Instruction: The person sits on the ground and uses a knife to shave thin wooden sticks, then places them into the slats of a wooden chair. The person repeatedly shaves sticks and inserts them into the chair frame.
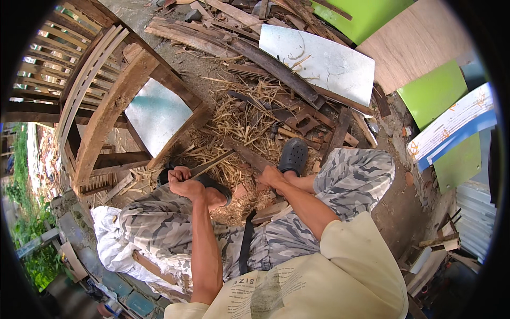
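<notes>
My left hand [186, 182] is closed in a fist by my left shoe. From it a narrow, flat, dark-edged strip [213, 162] points up and to the right; whether it is a blade or a wood slat I cannot tell. My right hand [272, 176] grips the near end of a brown piece of wood [247, 154], which slants up and to the left. The far ends of the two pieces come close together between my feet. Straw-like wood shavings [228, 119] lie around and beyond them.
A wooden slatted frame [114, 101] stands at the left with a pale panel [158, 112]. Long timbers [265, 61] and a white sheet [319, 64] lie ahead. Green panels [433, 93] lean at the right. My dark clogs [294, 155] rest among wood scraps.
</notes>
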A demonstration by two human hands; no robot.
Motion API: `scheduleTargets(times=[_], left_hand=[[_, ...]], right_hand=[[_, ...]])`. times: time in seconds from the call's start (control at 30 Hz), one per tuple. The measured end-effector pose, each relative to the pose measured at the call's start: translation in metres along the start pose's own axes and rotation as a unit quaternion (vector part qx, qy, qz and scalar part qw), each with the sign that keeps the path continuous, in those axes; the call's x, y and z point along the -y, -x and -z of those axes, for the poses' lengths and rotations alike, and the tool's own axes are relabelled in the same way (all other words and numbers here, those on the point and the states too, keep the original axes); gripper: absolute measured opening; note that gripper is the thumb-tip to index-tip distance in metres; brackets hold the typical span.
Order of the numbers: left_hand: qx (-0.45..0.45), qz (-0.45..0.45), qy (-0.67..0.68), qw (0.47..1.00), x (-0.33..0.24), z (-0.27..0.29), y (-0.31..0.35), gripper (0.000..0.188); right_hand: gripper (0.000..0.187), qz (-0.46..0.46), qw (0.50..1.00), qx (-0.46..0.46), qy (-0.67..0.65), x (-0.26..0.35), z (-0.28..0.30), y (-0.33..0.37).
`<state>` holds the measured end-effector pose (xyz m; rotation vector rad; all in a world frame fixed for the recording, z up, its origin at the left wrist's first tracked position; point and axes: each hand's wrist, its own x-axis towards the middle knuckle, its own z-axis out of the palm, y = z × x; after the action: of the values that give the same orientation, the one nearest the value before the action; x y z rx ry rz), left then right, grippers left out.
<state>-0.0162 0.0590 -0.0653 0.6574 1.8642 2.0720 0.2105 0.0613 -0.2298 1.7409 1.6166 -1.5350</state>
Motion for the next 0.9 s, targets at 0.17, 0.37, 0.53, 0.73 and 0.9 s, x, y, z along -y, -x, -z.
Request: scheduleTargets(times=[0.17, 0.37, 0.53, 0.73, 0.9], left_hand=[[0.007, 0.004, 0.044, 0.999, 0.008, 0.008, -0.002, 0.021], [-0.043, 0.043, 0.089, 0.994, 0.004, 0.014, -0.007, 0.022], [-0.004, 0.016, 0.029, 0.999, 0.008, 0.018, -0.004, 0.022], [0.037, 0.007, 0.03, 0.999, 0.005, 0.017, 0.004, 0.023], [0.03, 0.024, 0.056, 0.998, 0.005, 0.012, 0.003, 0.022]], right_hand=[[0.048, 0.104, 0.994, -0.031, 0.003, 0.027, -0.004, 0.027], [0.04, 0.094, 0.995, -0.032, 0.015, 0.046, -0.001, 0.036], [0.039, 0.11, 0.992, -0.046, 0.028, 0.034, -0.017, 0.029], [0.036, 0.152, 0.978, 0.04, 0.135, 0.019, 0.017, 0.028], [0.03, 0.015, 1.0, -0.005, -0.014, 0.013, -0.01, 0.018]])
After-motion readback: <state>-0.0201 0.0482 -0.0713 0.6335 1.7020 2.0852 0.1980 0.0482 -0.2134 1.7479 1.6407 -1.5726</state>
